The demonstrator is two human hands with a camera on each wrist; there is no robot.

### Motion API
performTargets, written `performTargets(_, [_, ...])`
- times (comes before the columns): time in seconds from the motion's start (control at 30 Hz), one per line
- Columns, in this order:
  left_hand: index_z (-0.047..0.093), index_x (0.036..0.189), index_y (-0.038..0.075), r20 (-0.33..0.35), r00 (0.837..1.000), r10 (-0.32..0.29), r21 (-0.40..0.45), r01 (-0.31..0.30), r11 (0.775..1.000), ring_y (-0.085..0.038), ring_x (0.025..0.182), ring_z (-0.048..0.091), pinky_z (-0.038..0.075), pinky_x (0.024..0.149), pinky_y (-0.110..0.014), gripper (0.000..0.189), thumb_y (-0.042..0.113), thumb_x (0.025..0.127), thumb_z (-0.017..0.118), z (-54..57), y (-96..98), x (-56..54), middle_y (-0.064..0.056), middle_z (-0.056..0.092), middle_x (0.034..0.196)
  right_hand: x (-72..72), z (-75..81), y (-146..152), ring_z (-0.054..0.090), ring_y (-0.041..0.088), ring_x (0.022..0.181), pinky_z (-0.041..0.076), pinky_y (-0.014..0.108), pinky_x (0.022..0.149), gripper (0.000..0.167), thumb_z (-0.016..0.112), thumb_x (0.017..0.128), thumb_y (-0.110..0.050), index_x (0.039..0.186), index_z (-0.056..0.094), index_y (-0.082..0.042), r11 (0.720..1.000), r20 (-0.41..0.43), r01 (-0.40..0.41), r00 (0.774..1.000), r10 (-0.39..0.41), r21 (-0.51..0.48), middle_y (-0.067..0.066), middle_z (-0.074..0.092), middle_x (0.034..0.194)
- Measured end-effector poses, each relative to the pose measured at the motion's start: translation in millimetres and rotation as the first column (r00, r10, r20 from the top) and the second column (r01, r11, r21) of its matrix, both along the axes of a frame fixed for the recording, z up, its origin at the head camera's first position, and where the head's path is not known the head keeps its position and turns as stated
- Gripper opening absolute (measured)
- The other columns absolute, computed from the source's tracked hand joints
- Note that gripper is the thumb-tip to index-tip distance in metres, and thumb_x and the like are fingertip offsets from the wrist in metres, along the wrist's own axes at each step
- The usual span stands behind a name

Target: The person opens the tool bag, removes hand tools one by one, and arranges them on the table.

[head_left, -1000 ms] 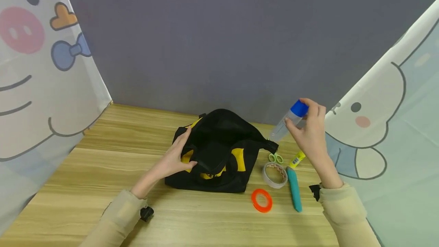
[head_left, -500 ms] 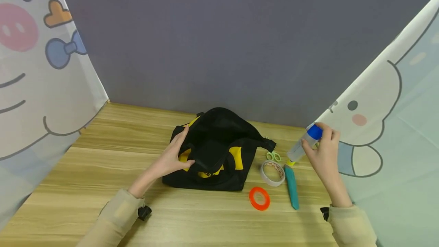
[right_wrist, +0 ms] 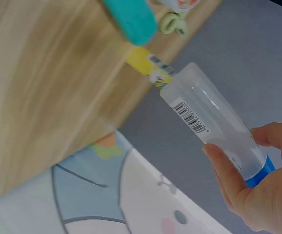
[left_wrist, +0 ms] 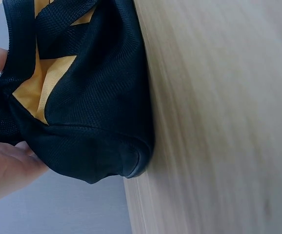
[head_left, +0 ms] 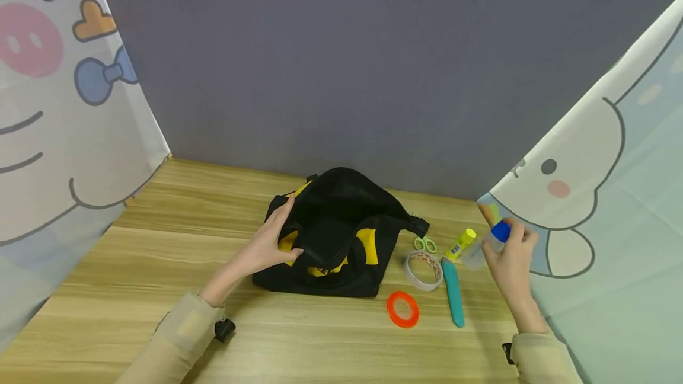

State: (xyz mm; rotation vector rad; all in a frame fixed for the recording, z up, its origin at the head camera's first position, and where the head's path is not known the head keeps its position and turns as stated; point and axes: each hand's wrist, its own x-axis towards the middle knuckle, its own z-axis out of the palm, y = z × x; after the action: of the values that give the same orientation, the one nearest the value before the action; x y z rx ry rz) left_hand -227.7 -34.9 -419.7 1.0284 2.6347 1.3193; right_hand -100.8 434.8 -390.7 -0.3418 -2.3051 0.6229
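Note:
My right hand (head_left: pixel 509 262) holds a clear plastic bottle (head_left: pixel 476 255) by its blue cap end, between thumb and fingers. In the right wrist view the bottle (right_wrist: pixel 209 119) is tilted, cap toward the palm, with a barcode on its side. It is close to a yellow glue stick (head_left: pixel 461 243) at the table's right. At the left side of a black and yellow fabric bag (head_left: pixel 328 239), my left hand (head_left: pixel 264 248) grips the edge of its gaping mouth. The left wrist view shows fingers on both sides of the bag (left_wrist: pixel 97 97).
Right of the bag lie green-handled scissors (head_left: pixel 425 245), a white tape roll (head_left: pixel 409 271), a red-orange tape roll (head_left: pixel 392 308) and a long teal object (head_left: pixel 453 292). A grey panel (head_left: pixel 341 64) closes off the back. Printed curtains (head_left: pixel 576 236) hang on both sides.
My right hand has moved right and down with the bottle, from beside the bag's strap to right of the glue stick. My left hand stays at the bag.

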Motion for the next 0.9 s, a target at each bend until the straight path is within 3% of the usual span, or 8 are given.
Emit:
performTargets(0.17, [-0.001,0.161,0.020,0.024,1.000,-0.005,0.002,0.004,1.000,-0.042,0.150,0.023,0.034,0.111,-0.064,0.114,0.018,0.082,0.080,-0.4,0.7,0.3,-0.018,0.012,0.165,-1.9,-13.3,7.7,0.043,0.059,0.109,0.045,0.072,0.078,0.056,0.063,0.085,0.007,0.134,0.037,0.009,1.000,0.033,0.006,0.999,-0.006,0.001,0.046,0.026,0.130])
performTargets(0.27, [0.000,0.162,0.017,0.016,1.000,-0.005,0.009,0.005,1.000,-0.043,0.149,0.024,0.035,0.110,-0.064,0.113,0.017,0.081,0.080,-0.8,1.2,0.3,-0.018,0.014,0.165,-3.1,-20.7,11.1,0.045,0.062,0.105,0.047,0.071,0.073,0.055,0.061,0.086,0.007,0.134,0.035,0.010,1.000,0.056,0.013,0.998,-0.013,0.007,0.046,0.025,0.130])
performTargets(0.5, [-0.003,0.161,0.025,-0.001,1.000,-0.007,0.002,0.007,1.000,-0.044,0.148,0.025,0.037,0.109,-0.064,0.115,0.018,0.081,0.080,-1.8,2.3,0.1,-0.019,0.014,0.165,-3.7,-37.7,16.2,0.053,0.058,0.074,0.047,0.050,0.048,0.052,0.059,0.087,0.005,0.133,0.036,0.008,0.998,0.095,0.053,0.994,-0.055,0.021,0.045,0.028,0.125])
performTargets(0.63, [-0.004,0.161,0.026,-0.015,1.000,-0.004,0.003,0.004,1.000,-0.044,0.148,0.025,0.037,0.109,-0.064,0.116,0.017,0.081,0.080,-3.2,2.5,-0.9,-0.019,0.015,0.165,-4.6,-43.0,16.5,0.053,0.055,0.072,0.046,0.049,0.048,0.052,0.060,0.087,0.005,0.132,0.036,0.008,0.998,0.098,0.053,0.994,-0.054,0.020,0.044,0.028,0.123])
performTargets(0.9, [0.001,0.162,0.016,-0.020,1.000,0.000,0.007,0.000,1.000,-0.045,0.147,0.028,0.038,0.107,-0.065,0.114,0.016,0.080,0.081,-1.7,2.2,-1.2,-0.021,0.017,0.163,-7.2,-46.4,16.6,0.053,0.056,0.075,0.047,0.052,0.048,0.052,0.059,0.089,0.004,0.134,0.035,0.007,0.998,0.118,0.057,0.991,-0.058,0.010,0.044,0.028,0.123])
